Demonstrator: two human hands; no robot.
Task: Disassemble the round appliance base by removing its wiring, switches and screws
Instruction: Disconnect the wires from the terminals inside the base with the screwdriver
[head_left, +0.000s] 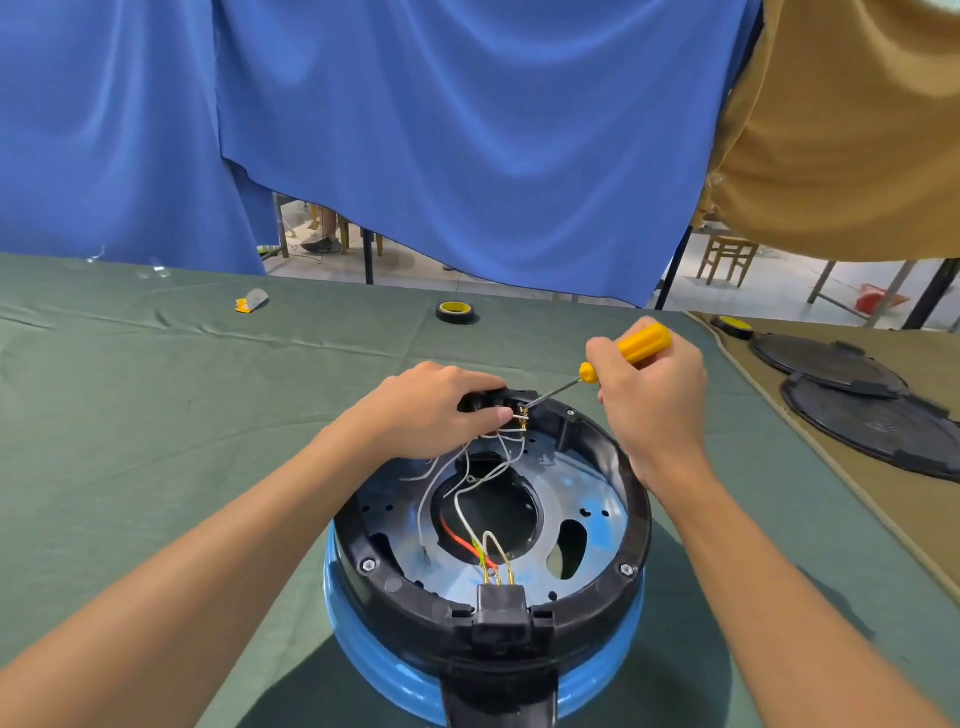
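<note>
The round appliance base (618, 587), blue body with a black ring and a metal inner plate, lies upside down on the green cloth in front of me. White wires (441, 483) and a red one run from a black socket block (501, 605) at the near rim to a black switch block (491, 401) at the far rim. My left hand (436, 405) grips that switch block. My right hand (654, 395) holds a yellow-handled screwdriver (639, 344), whose tip touches the brass terminals on the switch. Hex screws (368, 565) sit in the ring.
A roll of black tape (456, 312) and a small yellow-and-white packet (252, 300) lie farther back on the green cloth (156, 395). Two black round covers (872, 421) rest on a tan cloth at the right. Blue and tan curtains hang behind the table.
</note>
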